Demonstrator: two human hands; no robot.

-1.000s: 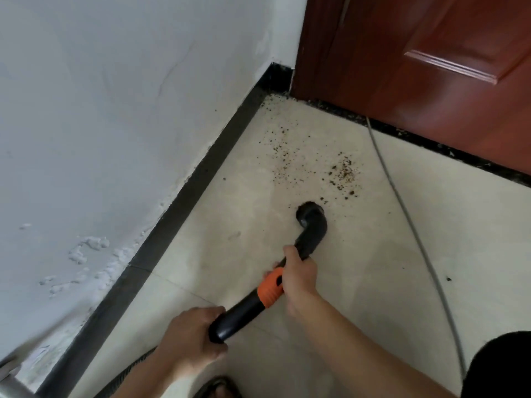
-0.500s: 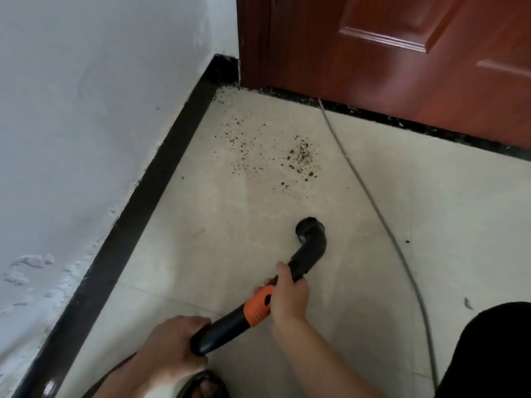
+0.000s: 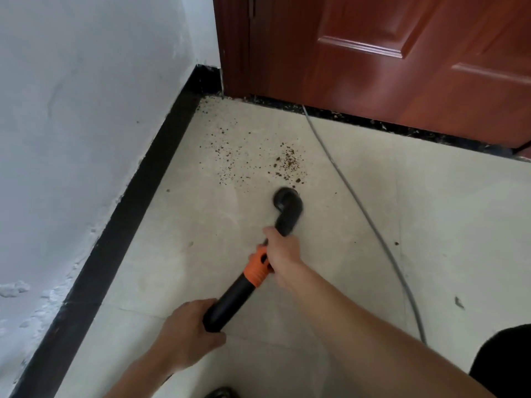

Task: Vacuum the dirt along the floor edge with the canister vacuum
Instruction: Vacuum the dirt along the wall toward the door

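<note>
Both hands hold a black vacuum wand (image 3: 230, 300) with an orange collar (image 3: 257, 268). My right hand (image 3: 283, 254) grips it just above the collar, below the bend. My left hand (image 3: 186, 331) grips the wand's lower end. The curved black nozzle (image 3: 287, 201) points down at the pale tile floor, its mouth at the near edge of a patch of brown dirt crumbs (image 3: 288, 160). Finer specks (image 3: 227, 150) spread left toward the corner by the black skirting (image 3: 138, 202).
A white wall (image 3: 86, 110) stands on the left, and a reddish-brown door (image 3: 373, 58) closes the far side. A grey cord (image 3: 359, 208) runs across the floor from the door's base to the lower right. Something dark (image 3: 505, 360) fills the lower right corner.
The nozzle has moved forward to the near edge of the dirt patch after drawing back from it half a second ago. Both hands keep their grip on the wand.
</note>
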